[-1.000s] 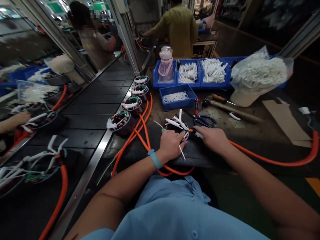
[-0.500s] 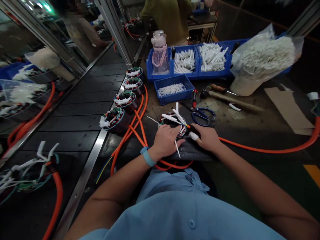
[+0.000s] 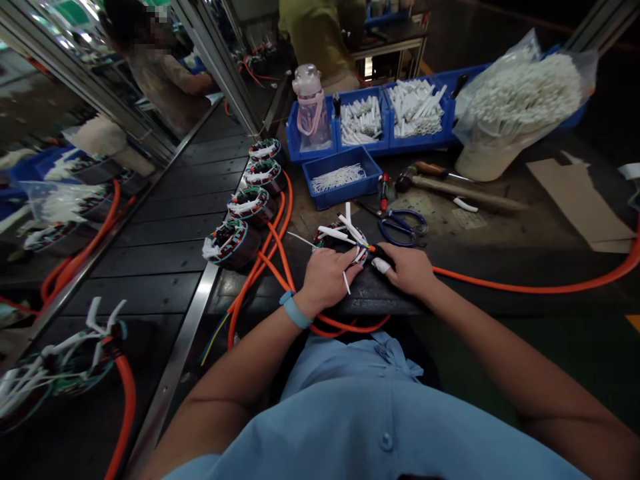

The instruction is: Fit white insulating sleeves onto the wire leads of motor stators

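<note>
In front of me on the bench lies a ring-shaped motor stator point(image 3: 320, 238) with coloured windings and white sleeves point(image 3: 356, 233) standing up from it. My left hand point(image 3: 327, 277) is closed over its near side, thumb and fingers on the rim. A thin white cable tie point(image 3: 347, 283) sticks out below those fingers. My right hand point(image 3: 410, 268), one finger wrapped in white, is closed around the black end of an orange cable point(image 3: 500, 287), where thin coloured wires run into the stator.
Several stators point(image 3: 233, 240) with orange cables line the metal rail at left. Blue-handled cutters point(image 3: 403, 227), a red-handled tool point(image 3: 384, 192) and a hammer point(image 3: 465, 193) lie beyond my hands. Behind stand a blue tray of ties point(image 3: 345, 193), blue bins point(image 3: 367, 145) and a bottle point(image 3: 313, 113). Two people are farther back.
My left thumb has drawn in toward its fingers at the stator's rim. The right hand keeps its hold on the cable end. The whole view has shifted slightly.
</note>
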### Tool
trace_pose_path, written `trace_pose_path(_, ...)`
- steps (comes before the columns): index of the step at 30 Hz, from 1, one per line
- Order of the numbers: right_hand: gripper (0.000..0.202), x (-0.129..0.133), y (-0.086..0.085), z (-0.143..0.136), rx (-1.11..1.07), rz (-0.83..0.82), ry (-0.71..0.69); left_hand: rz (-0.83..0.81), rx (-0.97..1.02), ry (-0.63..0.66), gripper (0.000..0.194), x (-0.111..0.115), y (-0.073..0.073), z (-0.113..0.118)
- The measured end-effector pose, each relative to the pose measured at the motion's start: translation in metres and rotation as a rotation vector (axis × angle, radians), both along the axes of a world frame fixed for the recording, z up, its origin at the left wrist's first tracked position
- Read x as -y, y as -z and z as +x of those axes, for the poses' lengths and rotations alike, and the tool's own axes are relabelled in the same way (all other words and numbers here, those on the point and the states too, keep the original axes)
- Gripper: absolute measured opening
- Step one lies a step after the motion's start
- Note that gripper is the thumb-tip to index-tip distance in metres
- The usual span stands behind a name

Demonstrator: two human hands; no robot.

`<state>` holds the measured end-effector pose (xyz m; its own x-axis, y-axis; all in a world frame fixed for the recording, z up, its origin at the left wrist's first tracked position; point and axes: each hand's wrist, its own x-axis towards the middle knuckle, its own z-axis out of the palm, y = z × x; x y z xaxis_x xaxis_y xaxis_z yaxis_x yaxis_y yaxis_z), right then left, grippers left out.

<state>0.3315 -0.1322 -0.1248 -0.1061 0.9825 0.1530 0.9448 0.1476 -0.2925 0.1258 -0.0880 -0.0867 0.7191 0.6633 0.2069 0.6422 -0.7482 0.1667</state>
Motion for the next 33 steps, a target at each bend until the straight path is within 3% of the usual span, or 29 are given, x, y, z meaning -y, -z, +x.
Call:
trace_pose_path(4, 0.039, 0.007, -0.004, -0.002, -0.158, 0.214, -0.041, 0.008, 0.112, 0.031, 0.045, 0.002, 0.003, -0.005)
trace_pose_path(7, 0.026, 0.011, -0.007, -0.010, -0.223, 0.414, -0.101, 0.042, 0.281, 0.003, 0.041, 0.006, 0.010, -0.009)
trace_pose_path(11, 0.020, 0.009, -0.010, -0.024, -0.121, 0.522, -0.217, 0.045, 0.405, -0.003, 0.030, 0.007, 0.015, -0.009)
trace_pose_path(17, 0.020, 0.003, -0.011, -0.030, -0.045, 0.640, -0.282, 0.047, 0.439, 0.019, 0.025, 0.005, 0.016, -0.009)
trace_pose_path(24, 0.010, -0.001, -0.018, -0.029, -0.220, 0.553, -0.307, 0.039, 0.452, 0.005, 0.019, 0.006, 0.017, -0.008)
trace_pose_path(30, 0.005, -0.015, -0.035, 0.004, -0.327, 0.513, -0.119, 0.011, 0.459, -0.024, 0.022, 0.006, 0.016, -0.007)
trace_pose_path(33, 0.009, -0.012, -0.039, 0.012, -0.357, 0.479, -0.186, 0.001, 0.461, -0.035, 0.020, 0.007, 0.015, -0.005)
